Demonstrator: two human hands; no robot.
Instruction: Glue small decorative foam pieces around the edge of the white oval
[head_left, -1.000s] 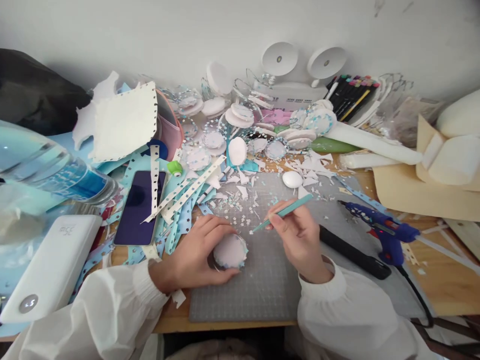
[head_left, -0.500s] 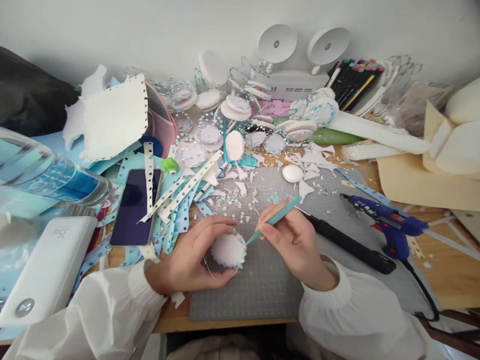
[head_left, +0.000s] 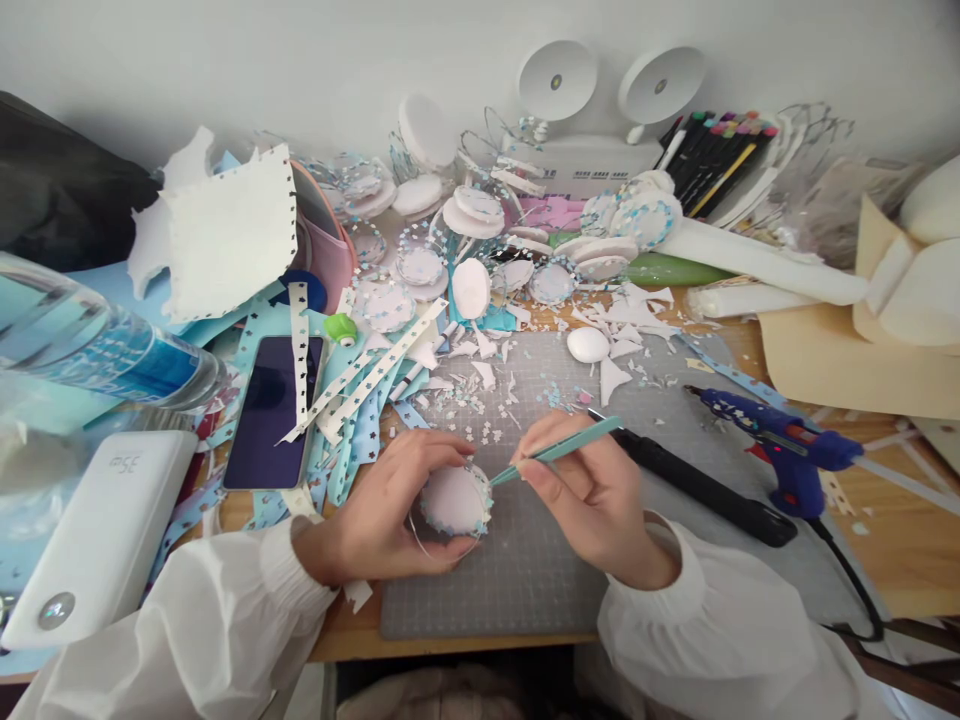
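Between the thumb and fingers of my left hand [head_left: 382, 510] is a small round white disc [head_left: 454, 498], its rim edged with tiny pale blue and white stars. A thin wire loop hangs at the disc's lower left. My right hand [head_left: 589, 490] pinches teal tweezers [head_left: 566, 442], whose tips meet the disc's right rim; whatever the tips may hold is too small to make out. Loose tiny paper stars [head_left: 491, 433] and white paper scraps [head_left: 615, 380] lie on the grey cutting mat [head_left: 495, 605] beyond my hands.
A blue glue gun [head_left: 772, 430] and a black-handled tool [head_left: 705, 485] lie at right. A phone [head_left: 274, 415], punched paper strips [head_left: 386, 375], a power bank [head_left: 101, 535] and a water bottle [head_left: 105, 345] crowd the left. Decorated discs [head_left: 420, 265] and a two-headed lamp [head_left: 559, 80] stand behind.
My right hand has tilted the tweezers flatter, their back end dropping and shifting right, while the tips stay at the disc's right rim. My left hand keeps its hold almost unmoved.
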